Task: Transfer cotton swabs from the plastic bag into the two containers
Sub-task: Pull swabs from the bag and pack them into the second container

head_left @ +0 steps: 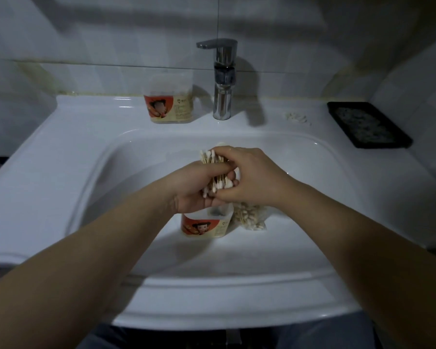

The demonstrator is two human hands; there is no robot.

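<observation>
Over the sink basin, my left hand (195, 187) and my right hand (252, 176) both clasp one thick bundle of cotton swabs (212, 157); white tips stick out above and below the fingers. Directly beneath the hands stands a clear container with a red cartoon label (207, 226) in the basin, its opening partly hidden by my left hand. Beside it on the right lies the plastic bag (252, 216) with swabs still inside. A second container with the same label (170, 102) stands on the rim left of the faucet.
A chrome faucet (222, 79) rises at the back of the white sink (61, 152). A few loose swabs (297, 118) lie on the rim to its right, and a black tray (368, 124) sits at the far right by the tiled wall.
</observation>
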